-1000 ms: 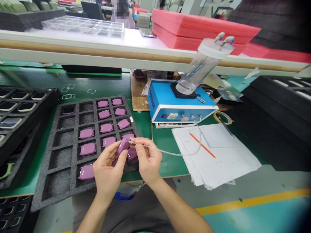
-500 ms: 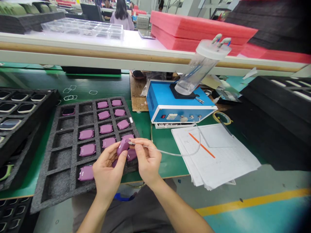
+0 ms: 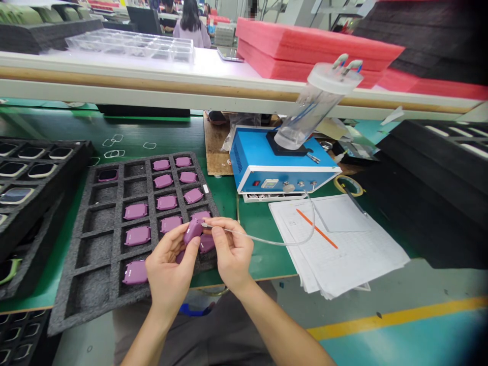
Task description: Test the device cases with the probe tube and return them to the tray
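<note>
We have the purple case (image 3: 192, 231) in our left hand (image 3: 168, 264), pinched between thumb and fingers above the tray (image 3: 118, 229). Our right hand (image 3: 234, 251) grasps the end of the clear tube (image 3: 267, 241) just behind its metal tip (image 3: 206, 224).

What counts is how tip and case line up: the tip points left, out of the right hand, and meets the case's upper right edge; we cannot tell whether it sits in an opening or only touches. The case is tilted, its long axis running from lower left to upper right, and it lies just left of our right fingers, with the left hand nearer. From the right hand, the tube bows slackly over the papers (image 3: 366, 254) up to the blue box (image 3: 253, 145).
</note>
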Available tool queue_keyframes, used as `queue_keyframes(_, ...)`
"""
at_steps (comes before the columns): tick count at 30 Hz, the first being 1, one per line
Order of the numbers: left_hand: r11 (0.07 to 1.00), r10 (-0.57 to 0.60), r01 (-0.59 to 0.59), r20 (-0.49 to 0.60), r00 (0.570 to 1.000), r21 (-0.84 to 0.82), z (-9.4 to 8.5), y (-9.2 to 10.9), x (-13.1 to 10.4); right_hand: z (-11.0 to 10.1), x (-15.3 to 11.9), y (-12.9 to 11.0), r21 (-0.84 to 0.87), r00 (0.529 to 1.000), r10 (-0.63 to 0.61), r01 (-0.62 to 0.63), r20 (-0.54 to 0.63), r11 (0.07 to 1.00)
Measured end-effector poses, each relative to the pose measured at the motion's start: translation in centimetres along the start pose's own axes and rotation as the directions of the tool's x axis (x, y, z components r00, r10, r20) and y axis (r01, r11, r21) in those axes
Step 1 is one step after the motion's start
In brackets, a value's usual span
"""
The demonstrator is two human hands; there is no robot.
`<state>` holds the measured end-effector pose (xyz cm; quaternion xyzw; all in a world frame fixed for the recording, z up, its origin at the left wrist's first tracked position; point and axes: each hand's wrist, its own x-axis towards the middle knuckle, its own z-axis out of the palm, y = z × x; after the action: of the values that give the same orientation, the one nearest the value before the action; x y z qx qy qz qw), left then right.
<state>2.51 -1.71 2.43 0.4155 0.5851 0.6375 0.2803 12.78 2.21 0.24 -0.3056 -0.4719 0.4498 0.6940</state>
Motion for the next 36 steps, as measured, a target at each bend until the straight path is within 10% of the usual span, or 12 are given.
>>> queue_keyframes(24,1.000,-0.012,0.011,0.050,0.999,0.024,-0.5,1.2,-0.5,-0.2,-0.7,-0.4,-0.093,0.999,0.009,-0.012,-0.033,0.996)
queue_keyframes(29,0.841,0.229,-0.289,0.183,0.956,0.457,-4.6,3.5,7.1,-0.3,-1.2,-0.4,-0.093,0.999,0.040,-0.042,-0.029,0.995)
queue_keyframes(36,0.734,0.058,-0.215,0.256,0.965,0.645,-8.9,2.2,18.3,-0.3,-1.3,-0.3,-0.116,0.997,0.072,-0.076,-0.036,0.990)
